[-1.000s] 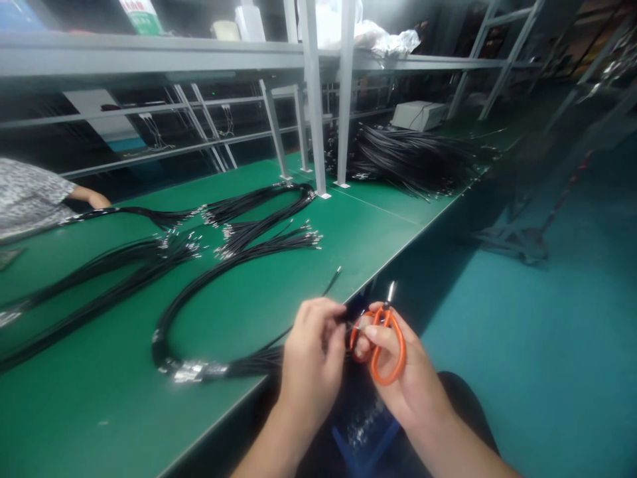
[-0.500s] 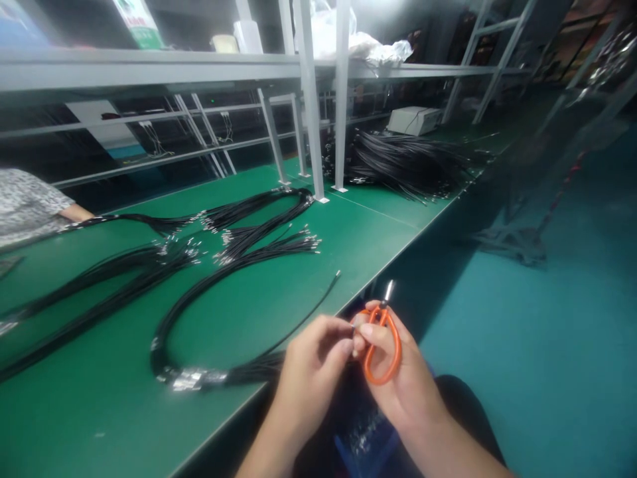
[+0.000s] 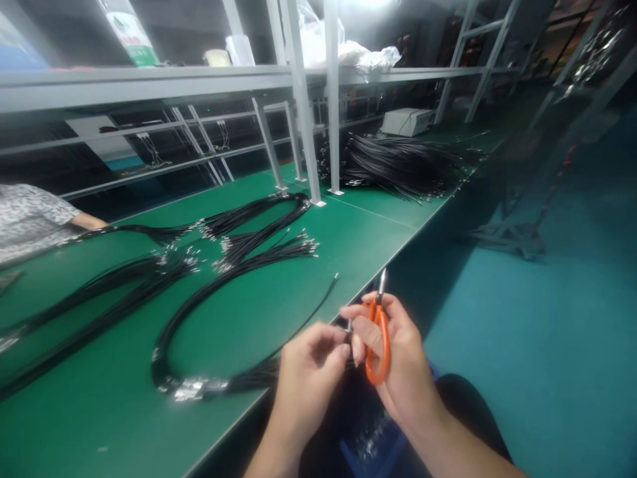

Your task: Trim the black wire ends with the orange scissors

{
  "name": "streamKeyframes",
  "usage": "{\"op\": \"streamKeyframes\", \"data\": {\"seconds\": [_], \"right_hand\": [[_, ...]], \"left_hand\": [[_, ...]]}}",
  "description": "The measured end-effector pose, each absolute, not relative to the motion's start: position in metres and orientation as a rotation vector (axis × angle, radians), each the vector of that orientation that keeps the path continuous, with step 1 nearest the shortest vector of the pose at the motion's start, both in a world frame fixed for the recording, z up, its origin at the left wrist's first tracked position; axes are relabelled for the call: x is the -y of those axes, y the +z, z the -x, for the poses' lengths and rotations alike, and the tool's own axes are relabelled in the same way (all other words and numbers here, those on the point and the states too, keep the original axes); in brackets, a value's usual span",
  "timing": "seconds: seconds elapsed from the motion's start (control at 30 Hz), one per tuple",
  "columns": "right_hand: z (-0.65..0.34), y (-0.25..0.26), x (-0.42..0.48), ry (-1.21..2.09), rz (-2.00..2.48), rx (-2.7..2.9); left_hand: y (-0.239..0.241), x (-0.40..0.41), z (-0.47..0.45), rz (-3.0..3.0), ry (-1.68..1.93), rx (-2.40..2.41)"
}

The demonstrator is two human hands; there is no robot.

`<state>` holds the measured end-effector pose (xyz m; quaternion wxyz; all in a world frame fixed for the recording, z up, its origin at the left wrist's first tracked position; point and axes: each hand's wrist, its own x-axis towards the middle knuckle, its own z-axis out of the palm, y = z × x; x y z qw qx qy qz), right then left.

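Note:
My right hand [image 3: 398, 345] is closed around orange-handled scissors [image 3: 381, 345], whose short metal blades point up and away. Its thumb and fingertips are close to my left fingertips. My left hand [image 3: 311, 368] pinches the end of a black cable [image 3: 349, 328], which shows a small metallic tip. Behind my left hand, a bundle of black cables [image 3: 253, 373] runs over the table edge, bound with shiny clear tape [image 3: 192, 390], and curves back across the table. A single loose cable [image 3: 318, 305] stands apart from that bundle.
More black cable bundles [image 3: 114, 279] lie on the green table [image 3: 363, 232]. A large cable pile [image 3: 398, 166] rests farther back, near a white box [image 3: 407, 122]. Metal shelf posts [image 3: 332, 106] rise from the table. At left is another person's patterned sleeve [image 3: 37, 212].
My right fingers have drawn back slightly from the cable tip, and the scissors have turned more upright and edge-on. My left hand keeps its pinch. The whole view has shifted a little.

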<state>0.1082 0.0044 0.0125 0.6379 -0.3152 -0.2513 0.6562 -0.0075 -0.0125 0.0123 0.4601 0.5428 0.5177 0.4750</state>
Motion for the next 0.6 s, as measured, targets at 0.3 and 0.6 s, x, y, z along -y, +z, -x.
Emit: {"op": "streamKeyframes", "data": {"seconds": [0.3,0.6], "right_hand": [[-0.108,0.01,-0.003,1.534,0.747,0.632],[-0.117,-0.004,0.003,0.991,0.999,1.111]], "left_hand": [[0.009,0.009,0.012,-1.158,1.226,-1.123],[0.006,0.007,0.012,-1.125,1.217,-1.122]]}}
